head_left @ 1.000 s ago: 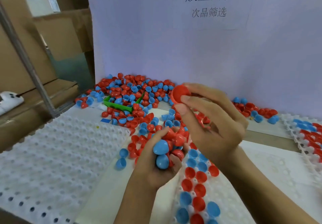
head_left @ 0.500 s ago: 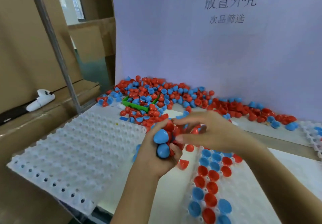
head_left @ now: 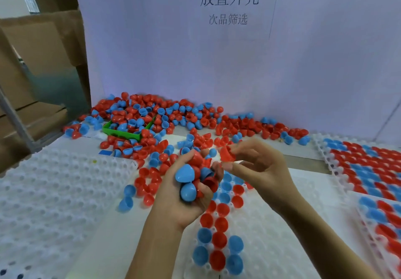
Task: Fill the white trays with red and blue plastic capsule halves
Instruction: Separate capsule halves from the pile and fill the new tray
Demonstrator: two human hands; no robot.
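Note:
My left hand (head_left: 184, 200) is cupped palm-up around a handful of red and blue capsule halves (head_left: 191, 176), held over the near-left corner of the middle white tray (head_left: 282, 239). That tray has red and blue halves set in its left columns. My right hand (head_left: 260, 166) is just right of the left one, with a single red capsule half (head_left: 226, 154) pinched between its fingertips. A big loose pile of red and blue halves (head_left: 165, 118) lies at the back of the table.
An empty white tray (head_left: 50, 202) lies at the left. Filled trays (head_left: 368, 166) sit at the right edge. A green bin (head_left: 121, 132) is buried in the pile. A white wall panel with printed characters stands behind; cardboard boxes are at the left.
My right hand came down from a raised position to my left hand, then lifted slightly away holding one red half. The view shifted as my head moved.

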